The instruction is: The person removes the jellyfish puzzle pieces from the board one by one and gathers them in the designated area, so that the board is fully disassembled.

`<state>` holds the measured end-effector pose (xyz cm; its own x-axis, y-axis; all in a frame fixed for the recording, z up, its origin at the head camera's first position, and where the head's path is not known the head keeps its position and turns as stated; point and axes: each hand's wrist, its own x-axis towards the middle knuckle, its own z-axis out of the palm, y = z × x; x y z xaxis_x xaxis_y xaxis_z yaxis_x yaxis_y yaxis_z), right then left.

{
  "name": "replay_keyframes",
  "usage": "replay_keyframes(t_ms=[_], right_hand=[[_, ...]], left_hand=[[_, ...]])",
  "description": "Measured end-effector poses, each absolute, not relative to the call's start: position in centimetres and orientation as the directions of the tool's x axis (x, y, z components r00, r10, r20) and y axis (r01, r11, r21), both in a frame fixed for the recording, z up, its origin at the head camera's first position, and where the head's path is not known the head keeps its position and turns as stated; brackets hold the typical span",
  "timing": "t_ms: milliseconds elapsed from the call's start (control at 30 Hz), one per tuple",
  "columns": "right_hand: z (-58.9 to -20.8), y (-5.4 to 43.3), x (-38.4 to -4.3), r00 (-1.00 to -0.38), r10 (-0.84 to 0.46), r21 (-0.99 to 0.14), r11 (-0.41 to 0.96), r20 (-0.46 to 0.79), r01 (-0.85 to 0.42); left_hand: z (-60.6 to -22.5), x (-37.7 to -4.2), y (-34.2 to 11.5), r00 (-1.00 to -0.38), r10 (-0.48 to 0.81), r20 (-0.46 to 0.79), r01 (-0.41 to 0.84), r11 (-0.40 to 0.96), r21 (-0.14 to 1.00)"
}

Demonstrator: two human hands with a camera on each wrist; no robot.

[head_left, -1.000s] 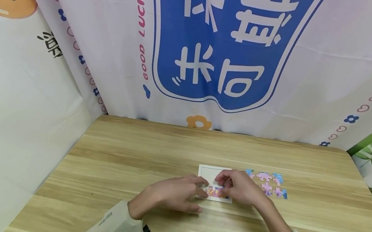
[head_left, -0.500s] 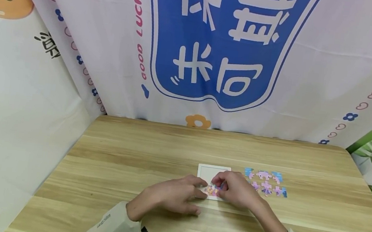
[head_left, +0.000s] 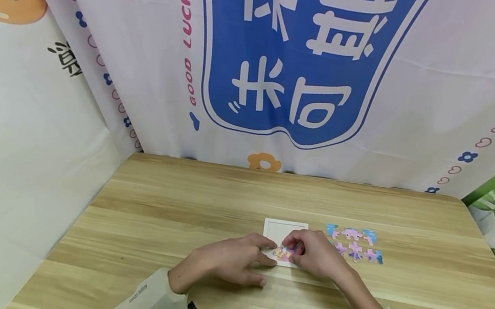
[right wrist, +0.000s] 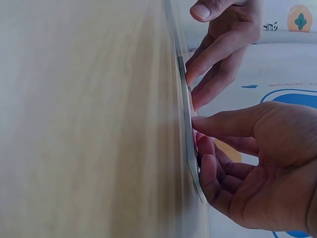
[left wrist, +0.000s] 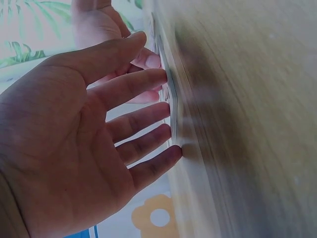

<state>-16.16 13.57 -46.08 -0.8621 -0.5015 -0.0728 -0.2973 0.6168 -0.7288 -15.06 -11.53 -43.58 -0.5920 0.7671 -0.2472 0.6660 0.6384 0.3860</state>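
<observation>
A small white puzzle tray lies flat on the table, with a few joined pink and yellow puzzle pieces in its near part. My left hand rests its extended fingertips on the tray's left side; in the left wrist view those fingers are spread and nearly straight. Over the tray's right part, my right hand pinches a puzzle piece between thumb and fingers, mostly hidden beneath them. From the right wrist view, the thumb touches down at the tray surface and the other fingers are curled.
Several loose pink and blue puzzle pieces lie in two rows just right of the tray, partly behind my right hand. The wooden table ends at a printed curtain along the back.
My right hand has shifted slightly left and its fingers have closed in over the pieces in the tray. The left hand stays in place.
</observation>
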Motion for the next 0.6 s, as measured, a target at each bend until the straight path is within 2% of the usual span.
replay_keyframes(t_ms=[600], right_hand=[[-46.71, 13.88, -16.52, -0.851, -0.522, -0.759, 0.578, -0.062, -0.299]], left_hand=[[-43.91, -15.24, -11.45, -0.590, 0.772, -0.234, 0.677, 0.632, 0.378]])
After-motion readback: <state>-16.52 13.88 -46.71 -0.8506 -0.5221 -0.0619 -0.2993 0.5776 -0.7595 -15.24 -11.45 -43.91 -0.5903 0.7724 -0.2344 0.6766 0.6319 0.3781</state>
